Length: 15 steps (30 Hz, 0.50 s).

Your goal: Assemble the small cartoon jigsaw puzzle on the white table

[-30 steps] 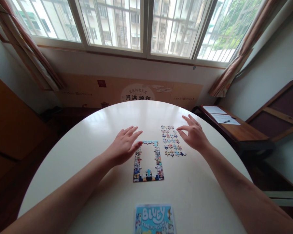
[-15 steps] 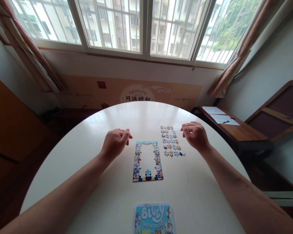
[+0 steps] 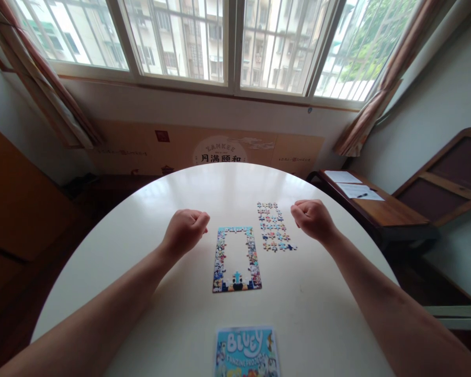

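A jigsaw puzzle [image 3: 219, 262] lies on the white round table [image 3: 172, 319], its border joined into a rectangle and a few pieces fitted at the bottom middle. My left hand [image 3: 186, 229] is a fist left of the puzzle's upper corner, apart from it. Loose puzzle pieces [image 3: 272, 227] lie in rows right of the puzzle. Just right of those rows, my right hand [image 3: 314, 219] is also closed into a fist. Nothing shows in either hand. Nearest to me is a blue picture card [image 3: 246, 353] reading "Bluey Fanzine Project", cut off by the bottom edge.
Beyond the table's far edge, a printed cardboard panel [image 3: 172, 148] leans under the barred windows [image 3: 180, 42]. At the right stands a wooden chair or bench [image 3: 396, 212] with paper sheets [image 3: 360, 191] and a pen on it. Curtains [image 3: 371, 115] hang at both sides.
The fingers of both hands have curled in tighter, from loosely bent to fists. Both hands stay in nearly the same place. The puzzle, loose pieces and card have not moved.
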{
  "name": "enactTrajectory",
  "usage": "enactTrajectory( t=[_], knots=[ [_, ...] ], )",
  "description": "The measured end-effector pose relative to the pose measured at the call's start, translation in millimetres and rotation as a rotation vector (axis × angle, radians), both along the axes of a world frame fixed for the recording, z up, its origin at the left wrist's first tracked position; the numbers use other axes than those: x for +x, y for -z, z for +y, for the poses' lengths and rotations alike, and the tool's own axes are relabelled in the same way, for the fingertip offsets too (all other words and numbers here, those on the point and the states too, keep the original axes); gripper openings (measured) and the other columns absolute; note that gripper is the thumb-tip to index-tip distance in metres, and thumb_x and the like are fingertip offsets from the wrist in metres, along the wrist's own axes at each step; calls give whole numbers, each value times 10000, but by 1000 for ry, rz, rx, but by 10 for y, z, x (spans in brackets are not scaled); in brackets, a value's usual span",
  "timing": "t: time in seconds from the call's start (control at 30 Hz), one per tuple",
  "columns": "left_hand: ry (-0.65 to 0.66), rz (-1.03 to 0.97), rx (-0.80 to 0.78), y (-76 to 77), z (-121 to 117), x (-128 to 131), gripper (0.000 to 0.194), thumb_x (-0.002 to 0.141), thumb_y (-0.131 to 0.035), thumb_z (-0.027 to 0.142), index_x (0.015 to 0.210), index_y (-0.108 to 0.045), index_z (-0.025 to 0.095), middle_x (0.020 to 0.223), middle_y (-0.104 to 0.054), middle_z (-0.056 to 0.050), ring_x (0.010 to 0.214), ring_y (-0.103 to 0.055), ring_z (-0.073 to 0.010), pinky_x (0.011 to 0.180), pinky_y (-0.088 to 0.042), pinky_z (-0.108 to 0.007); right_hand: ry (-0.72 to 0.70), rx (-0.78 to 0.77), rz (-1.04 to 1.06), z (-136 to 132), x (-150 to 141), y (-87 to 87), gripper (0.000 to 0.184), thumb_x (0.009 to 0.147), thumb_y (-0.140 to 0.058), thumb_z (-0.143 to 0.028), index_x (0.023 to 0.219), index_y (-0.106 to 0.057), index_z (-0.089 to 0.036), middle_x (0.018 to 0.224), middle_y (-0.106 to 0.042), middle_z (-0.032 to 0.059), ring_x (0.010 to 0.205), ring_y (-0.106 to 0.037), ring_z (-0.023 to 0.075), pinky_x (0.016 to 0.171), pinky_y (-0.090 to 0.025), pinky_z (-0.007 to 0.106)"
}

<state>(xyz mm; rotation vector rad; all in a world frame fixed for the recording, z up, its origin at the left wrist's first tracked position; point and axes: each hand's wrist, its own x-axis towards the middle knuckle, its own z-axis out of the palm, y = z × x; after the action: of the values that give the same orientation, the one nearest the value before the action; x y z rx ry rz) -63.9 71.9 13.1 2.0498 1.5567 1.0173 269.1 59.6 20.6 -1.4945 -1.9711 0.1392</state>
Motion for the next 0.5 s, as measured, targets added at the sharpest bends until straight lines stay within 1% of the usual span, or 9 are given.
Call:
enactTrajectory(
  t=[0.07, 0.13, 0.23, 0.3, 0.4, 0.5],
  knots=[
    [-36, -2, 37, 8, 1, -5, 473, 846, -426, 346, 408, -525, 196, 425, -571, -10, 442, -551, -151, 518, -382, -276, -66, -171, -110, -25, 3, -53, 477, 890, -431, -283, 427, -499, -196, 507, -557, 17, 491, -483, 125, 572, -361, 287],
    [-65, 12, 88, 17, 6, -15, 498, 872, -430, 372, 418, -529, 194, 431, -567, -10, 449, -539, -150, 534, -377, -279, -161, -357, -210, -57, 25, -116, 433, 892, -477, -318, 495, -590, -187, 533, -592, 14, 492, -473, 120, 551, -340, 287],
    [-74, 47, 143, 26, 14, -29, 496, 889, -443, 372, 440, -551, 191, 447, -566, -7, 464, -528, -145, 560, -373, -279, -257, -531, -265, -103, 88, -210, 268, 841, -573, -329, 671, -721, -185, 612, -642, 10, 528, -495, 124, 524, -328, 276],
    [-65, 65, 166, 30, 16, -32, 497, 898, -448, 367, 447, -556, 190, 457, -567, -6, 465, -517, -139, 565, -368, -277, -248, -605, -298, -130, 128, -264, 175, 785, -627, -295, 794, -774, -200, 682, -676, 13, 580, -544, 137, 539, -354, 269],
    [-46, 82, 192, 35, 17, -30, 495, 905, -458, 363, 451, -549, 190, 466, -565, -4, 462, -494, -130, 558, -358, -272, -195, -668, -381, -163, 137, -312, 212, 724, -680, -263, 896, -799, -228, 781, -709, 28, 645, -597, 158, 567, -385, 272],
    [-9, 84, 180, 34, 21, -32, 490, 915, -451, 348, 460, -540, 189, 473, -556, -4, 468, -479, -128, 559, -353, -274, -160, -656, -456, -190, 71, -314, 233, 703, -699, -269, 915, -792, -251, 839, -719, 30, 699, -618, 175, 581, -389, 278]
  ],
)
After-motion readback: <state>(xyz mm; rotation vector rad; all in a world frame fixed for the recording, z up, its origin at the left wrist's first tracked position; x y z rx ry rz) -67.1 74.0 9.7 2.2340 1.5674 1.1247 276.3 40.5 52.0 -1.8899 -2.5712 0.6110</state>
